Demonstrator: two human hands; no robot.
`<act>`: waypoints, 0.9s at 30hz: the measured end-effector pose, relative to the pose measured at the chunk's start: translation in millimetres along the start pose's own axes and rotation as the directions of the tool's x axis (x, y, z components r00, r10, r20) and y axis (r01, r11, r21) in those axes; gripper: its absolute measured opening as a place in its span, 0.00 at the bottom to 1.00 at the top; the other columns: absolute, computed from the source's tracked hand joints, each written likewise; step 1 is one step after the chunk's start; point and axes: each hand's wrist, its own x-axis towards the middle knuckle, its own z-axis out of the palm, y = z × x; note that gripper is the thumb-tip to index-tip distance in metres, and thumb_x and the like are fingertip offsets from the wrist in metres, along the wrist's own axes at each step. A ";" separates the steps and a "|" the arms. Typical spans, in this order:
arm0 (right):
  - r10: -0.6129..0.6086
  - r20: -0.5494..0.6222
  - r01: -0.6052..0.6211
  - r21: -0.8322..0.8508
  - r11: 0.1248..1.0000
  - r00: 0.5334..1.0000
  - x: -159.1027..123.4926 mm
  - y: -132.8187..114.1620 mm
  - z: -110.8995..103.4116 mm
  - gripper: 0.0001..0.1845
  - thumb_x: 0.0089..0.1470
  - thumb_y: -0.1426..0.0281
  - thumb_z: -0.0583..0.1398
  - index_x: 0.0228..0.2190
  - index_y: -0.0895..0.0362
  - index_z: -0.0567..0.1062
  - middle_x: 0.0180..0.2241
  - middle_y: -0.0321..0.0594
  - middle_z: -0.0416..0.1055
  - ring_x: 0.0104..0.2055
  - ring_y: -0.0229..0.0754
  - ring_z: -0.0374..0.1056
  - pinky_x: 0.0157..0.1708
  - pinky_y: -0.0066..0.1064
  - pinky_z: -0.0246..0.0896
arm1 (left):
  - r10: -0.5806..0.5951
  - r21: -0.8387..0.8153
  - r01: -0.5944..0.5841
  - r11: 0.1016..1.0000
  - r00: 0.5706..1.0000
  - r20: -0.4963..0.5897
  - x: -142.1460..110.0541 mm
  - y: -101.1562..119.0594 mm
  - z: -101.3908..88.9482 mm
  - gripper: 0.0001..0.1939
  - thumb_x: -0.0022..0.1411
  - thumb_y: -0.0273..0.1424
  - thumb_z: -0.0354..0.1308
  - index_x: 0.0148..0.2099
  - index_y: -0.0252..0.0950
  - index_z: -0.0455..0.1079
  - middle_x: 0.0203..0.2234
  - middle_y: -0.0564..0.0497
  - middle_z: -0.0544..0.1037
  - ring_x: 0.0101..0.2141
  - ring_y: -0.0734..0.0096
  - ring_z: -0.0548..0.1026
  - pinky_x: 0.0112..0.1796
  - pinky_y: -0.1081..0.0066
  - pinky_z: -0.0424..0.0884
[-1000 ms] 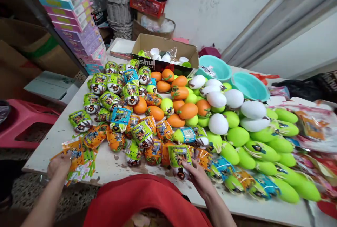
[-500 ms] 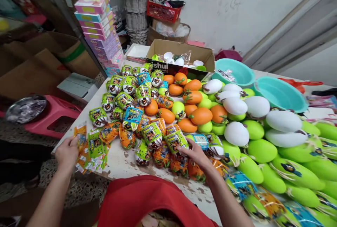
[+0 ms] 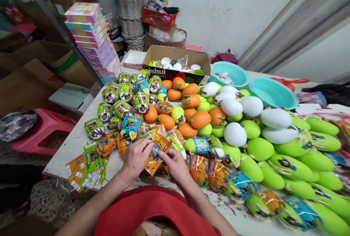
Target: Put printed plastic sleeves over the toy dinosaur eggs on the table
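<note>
In front of my body, near the front edge of the table, both hands hold one flat orange printed plastic sleeve (image 3: 163,141). My left hand (image 3: 136,158) is closed on its left side, and the fingertips of my right hand (image 3: 175,163) pinch its right side. Behind and below the hands lie eggs in printed wrappers, partly hidden. To the left, a loose pile of flat green and orange sleeves (image 3: 91,165) rests at the table corner. Wrapped green-and-white eggs (image 3: 111,93) are grouped beyond it.
Bare orange eggs (image 3: 200,119), white eggs (image 3: 235,134) and lime green eggs (image 3: 261,148) cover the middle and right. Behind them stand an open cardboard box (image 3: 177,53) and two turquoise basins (image 3: 273,92). Stacked boxes (image 3: 94,42) rise at the back left; a pink stool (image 3: 49,119) stands beside the table.
My left hand has brought an orange sleeve from the pile at the left to the middle. My right hand has left a green-wrapped egg and taken hold of the sleeve too.
</note>
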 end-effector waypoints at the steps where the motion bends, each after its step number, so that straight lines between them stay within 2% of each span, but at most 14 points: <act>1: 0.008 -0.025 -0.009 -0.034 0.999 1.000 3.8 3.4 -3.1 0.21 0.42 0.52 0.65 0.30 0.57 0.77 0.25 0.37 0.74 0.26 0.43 0.68 0.26 0.34 0.65 | -0.040 0.002 0.040 0.999 0.999 0.011 2.5 -2.0 0.0 0.09 0.57 0.37 0.56 0.27 0.42 0.72 0.26 0.52 0.76 0.29 0.66 0.70 0.35 0.72 0.62; 3: -0.019 -0.100 0.006 -0.131 0.991 0.995 10.0 7.0 -13.2 0.20 0.40 0.52 0.66 0.23 0.57 0.75 0.19 0.34 0.70 0.22 0.40 0.65 0.22 0.31 0.62 | -0.140 0.027 0.140 0.990 0.990 -0.008 6.7 -6.7 -1.8 0.11 0.56 0.39 0.55 0.25 0.41 0.69 0.22 0.54 0.73 0.26 0.68 0.68 0.32 0.72 0.61; 6: -0.120 -0.195 0.071 -0.242 0.968 0.973 15.2 4.6 -28.1 0.19 0.40 0.54 0.66 0.19 0.57 0.73 0.18 0.34 0.69 0.23 0.39 0.63 0.24 0.30 0.60 | -0.216 0.041 0.219 0.975 0.974 -0.065 9.5 -10.6 -5.4 0.12 0.57 0.40 0.52 0.25 0.39 0.67 0.19 0.56 0.68 0.24 0.71 0.64 0.29 0.73 0.59; 8: -0.152 -0.222 0.090 -0.265 0.960 0.963 16.8 1.0 -33.4 0.18 0.42 0.55 0.65 0.21 0.57 0.73 0.20 0.35 0.70 0.25 0.39 0.63 0.26 0.30 0.59 | -0.192 -0.024 0.193 0.981 0.981 0.005 9.3 -9.5 -6.0 0.13 0.57 0.39 0.53 0.25 0.38 0.66 0.19 0.56 0.66 0.24 0.72 0.63 0.29 0.73 0.58; 10: -0.192 -0.210 0.120 -0.313 0.942 0.959 17.8 -1.8 -35.0 0.16 0.47 0.56 0.62 0.24 0.57 0.74 0.23 0.36 0.71 0.26 0.40 0.63 0.27 0.30 0.59 | -0.144 -0.177 0.170 0.969 0.978 0.150 8.9 -6.4 -4.9 0.13 0.57 0.39 0.55 0.25 0.37 0.65 0.20 0.57 0.64 0.24 0.73 0.62 0.28 0.74 0.57; 12: -0.228 -0.166 0.152 -0.374 0.915 0.960 18.8 -3.0 -34.7 0.14 0.49 0.59 0.60 0.25 0.57 0.74 0.24 0.37 0.72 0.26 0.40 0.63 0.28 0.30 0.59 | -0.140 -0.383 0.235 0.893 0.956 0.259 9.7 -3.0 -3.1 0.14 0.57 0.39 0.57 0.25 0.37 0.64 0.20 0.57 0.64 0.24 0.74 0.62 0.28 0.75 0.58; 14: -0.243 -0.132 0.169 -0.416 0.893 0.961 20.0 -2.9 -34.5 0.13 0.50 0.61 0.59 0.25 0.58 0.74 0.24 0.37 0.72 0.26 0.40 0.63 0.28 0.30 0.60 | -0.176 -0.566 0.346 0.748 0.926 0.333 11.9 -0.9 -2.2 0.13 0.56 0.40 0.59 0.27 0.37 0.65 0.22 0.57 0.68 0.26 0.74 0.65 0.29 0.75 0.60; 16: -0.243 -0.133 0.165 -0.431 0.887 0.961 21.7 -2.4 -34.9 0.12 0.49 0.61 0.59 0.24 0.57 0.73 0.23 0.36 0.71 0.26 0.41 0.63 0.27 0.30 0.59 | -0.205 -0.657 0.416 0.629 0.904 0.376 15.0 -0.3 -2.2 0.11 0.55 0.40 0.60 0.32 0.37 0.68 0.26 0.55 0.72 0.29 0.72 0.68 0.32 0.75 0.63; 17: -0.244 -0.135 0.164 -0.435 0.885 0.960 22.7 -2.0 -35.2 0.12 0.49 0.61 0.59 0.23 0.57 0.73 0.22 0.36 0.71 0.25 0.41 0.63 0.27 0.30 0.59 | -0.209 -0.670 0.430 0.605 0.898 0.387 16.4 -0.3 -2.2 0.12 0.55 0.40 0.61 0.35 0.37 0.70 0.29 0.53 0.74 0.31 0.71 0.70 0.33 0.75 0.64; 19: -0.242 -0.131 0.166 -0.426 0.889 0.961 25.0 -0.9 -35.1 0.12 0.49 0.61 0.60 0.24 0.57 0.73 0.23 0.36 0.72 0.26 0.41 0.64 0.27 0.30 0.61 | -0.201 -0.658 0.439 0.612 0.891 0.407 18.2 0.5 -1.5 0.14 0.55 0.39 0.62 0.40 0.36 0.72 0.31 0.51 0.76 0.32 0.70 0.72 0.33 0.75 0.65; 23: -0.220 -0.097 0.164 -0.402 0.901 0.971 29.4 4.7 -32.0 0.11 0.48 0.61 0.61 0.28 0.57 0.75 0.26 0.37 0.75 0.28 0.43 0.67 0.29 0.32 0.63 | -0.142 -0.626 0.487 0.608 0.843 0.518 18.6 7.5 -0.4 0.16 0.52 0.36 0.65 0.41 0.32 0.74 0.31 0.48 0.80 0.32 0.68 0.75 0.36 0.73 0.68; 25: -0.217 -0.063 0.168 -0.438 0.883 0.974 31.2 7.3 -32.0 0.11 0.48 0.61 0.61 0.28 0.57 0.75 0.26 0.37 0.75 0.29 0.43 0.68 0.29 0.31 0.63 | -0.127 -0.658 0.517 0.548 0.828 0.546 19.8 10.9 -5.1 0.15 0.53 0.35 0.65 0.40 0.31 0.75 0.33 0.46 0.80 0.33 0.66 0.77 0.38 0.71 0.70; 27: -0.206 -0.019 0.173 -0.473 0.864 0.978 34.6 6.4 -36.1 0.11 0.48 0.61 0.61 0.26 0.56 0.75 0.24 0.36 0.74 0.28 0.43 0.67 0.28 0.31 0.63 | -0.156 -0.738 0.496 0.458 0.862 0.482 24.0 10.4 -15.2 0.13 0.53 0.34 0.65 0.40 0.33 0.75 0.34 0.47 0.81 0.35 0.65 0.78 0.40 0.69 0.72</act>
